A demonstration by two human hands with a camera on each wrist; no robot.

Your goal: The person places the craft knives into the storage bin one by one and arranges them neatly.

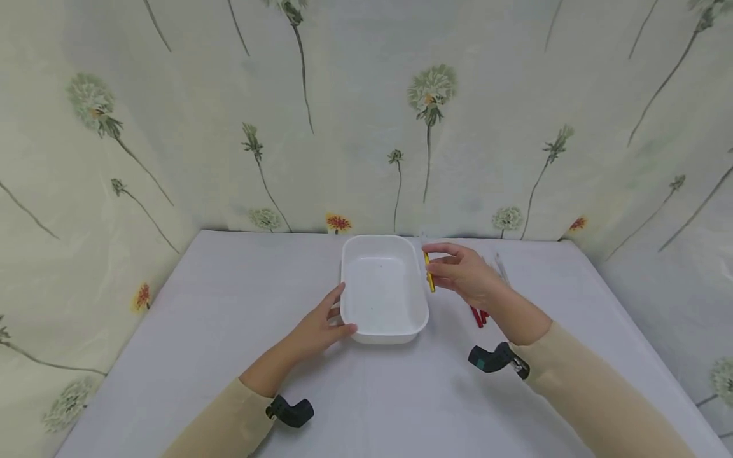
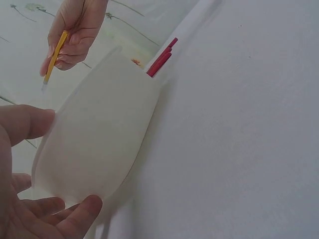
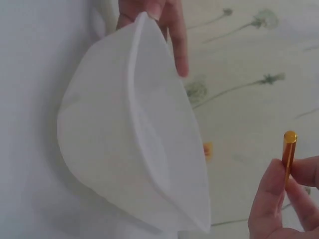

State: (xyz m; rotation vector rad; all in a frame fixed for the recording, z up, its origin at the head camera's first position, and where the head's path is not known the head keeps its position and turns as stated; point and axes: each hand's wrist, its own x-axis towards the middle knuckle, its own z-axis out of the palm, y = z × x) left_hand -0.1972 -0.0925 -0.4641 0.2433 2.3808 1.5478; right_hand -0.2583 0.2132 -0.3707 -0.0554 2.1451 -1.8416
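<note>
A white plastic basin (image 1: 385,338) stands on the table, its inside bare. My left hand (image 1: 317,327) holds its near left corner, thumb at the near rim and fingers along the left side. Beside the basin's right rim, my right hand (image 1: 460,273) pinches a slim yellow stick (image 1: 430,273) between thumb and fingertips. The stick has a clear, thin end, seen pointing down in the left wrist view, and a shiny round butt in the right wrist view. Several red sticks (image 1: 476,316) with clear ends lie right of the basin, partly hidden under my right hand.
A white cloth covers the table (image 1: 378,401). Behind it and at both sides hangs a curtain (image 1: 355,127) printed with dandelions. Dark camera mounts (image 1: 292,412) sit on both wrists, over the beige sleeves.
</note>
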